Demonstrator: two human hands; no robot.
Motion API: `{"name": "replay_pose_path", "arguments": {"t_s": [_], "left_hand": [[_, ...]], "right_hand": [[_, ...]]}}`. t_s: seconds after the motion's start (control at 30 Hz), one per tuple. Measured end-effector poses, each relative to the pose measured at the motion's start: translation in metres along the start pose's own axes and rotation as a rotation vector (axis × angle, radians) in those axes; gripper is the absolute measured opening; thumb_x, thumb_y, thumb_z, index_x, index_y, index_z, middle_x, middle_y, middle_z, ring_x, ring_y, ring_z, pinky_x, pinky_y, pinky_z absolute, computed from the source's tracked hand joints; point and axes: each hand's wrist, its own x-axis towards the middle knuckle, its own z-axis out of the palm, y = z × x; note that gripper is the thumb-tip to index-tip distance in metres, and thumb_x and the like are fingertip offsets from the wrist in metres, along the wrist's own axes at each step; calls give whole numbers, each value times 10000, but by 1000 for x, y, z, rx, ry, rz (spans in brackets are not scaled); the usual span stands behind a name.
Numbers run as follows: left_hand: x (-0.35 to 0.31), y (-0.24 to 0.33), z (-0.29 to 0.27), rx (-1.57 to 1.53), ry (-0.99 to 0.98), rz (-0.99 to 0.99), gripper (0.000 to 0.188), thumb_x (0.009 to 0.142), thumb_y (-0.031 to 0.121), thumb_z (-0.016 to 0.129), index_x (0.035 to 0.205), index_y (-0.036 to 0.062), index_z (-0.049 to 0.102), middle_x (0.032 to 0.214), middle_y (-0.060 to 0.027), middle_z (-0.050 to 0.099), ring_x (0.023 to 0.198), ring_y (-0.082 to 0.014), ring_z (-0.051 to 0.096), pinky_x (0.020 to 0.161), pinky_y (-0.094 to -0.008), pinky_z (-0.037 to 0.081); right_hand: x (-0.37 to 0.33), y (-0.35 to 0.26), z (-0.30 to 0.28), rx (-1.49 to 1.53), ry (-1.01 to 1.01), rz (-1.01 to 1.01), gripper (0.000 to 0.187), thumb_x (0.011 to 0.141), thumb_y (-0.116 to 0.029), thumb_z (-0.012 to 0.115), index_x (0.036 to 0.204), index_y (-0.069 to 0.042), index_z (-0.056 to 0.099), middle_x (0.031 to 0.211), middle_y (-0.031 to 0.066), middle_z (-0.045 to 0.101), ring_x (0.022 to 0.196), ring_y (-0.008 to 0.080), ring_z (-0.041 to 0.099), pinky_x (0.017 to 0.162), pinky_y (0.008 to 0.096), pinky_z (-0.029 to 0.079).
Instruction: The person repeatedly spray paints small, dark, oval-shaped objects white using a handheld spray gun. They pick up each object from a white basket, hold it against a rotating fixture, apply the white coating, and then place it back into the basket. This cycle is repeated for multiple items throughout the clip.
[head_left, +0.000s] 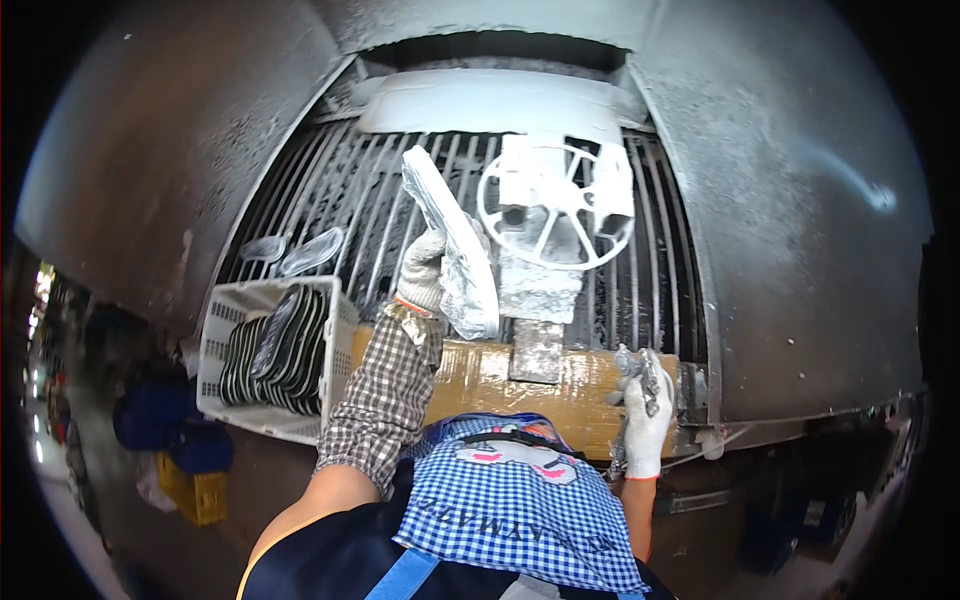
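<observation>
My left hand (425,270), in a whitish knit glove, grips a long white shoe sole (462,250) by its side, tilted upright over the slatted grille; its surface looks glossy and crumpled. In my right hand (648,425), also gloved, is a grey, coated spray gun (652,382), held low at the right over the edge of the brown-taped ledge. Its fingers are wrapped round it. A white spoked wheel (571,196) stands just beyond the sole, on a crusted block (540,290).
A white plastic basket (215,310) at the left holds several dark soles with pale edges. Two clear, sole-shaped pieces (312,252) lie on the grille behind it. Grey metal walls (800,200) close in both sides. The brown-taped ledge (470,385) runs along the front.
</observation>
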Motion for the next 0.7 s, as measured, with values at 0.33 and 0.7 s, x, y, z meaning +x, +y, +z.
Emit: {"name": "replay_pose_path", "arguments": {"t_s": [0.33,0.7], "left_hand": [[-41,37,-60,-2,30,-15,354,947,228,765,1178,-12,643,1005,-143,671,950,-272,663,856,-436,573],[-43,59,-103,369,-81,14,436,811,227,882,1065,-63,679,907,-193,700,808,-318,705,682,-425,598]], "right_hand": [[5,0,13,25,-69,28,635,1043,-272,690,1573,9,483,1160,93,700,861,133,680,763,285,570],[3,5,13,-15,-68,51,578,1042,-124,636,1576,32,477,1278,116,667,929,134,659,841,291,564]]}}
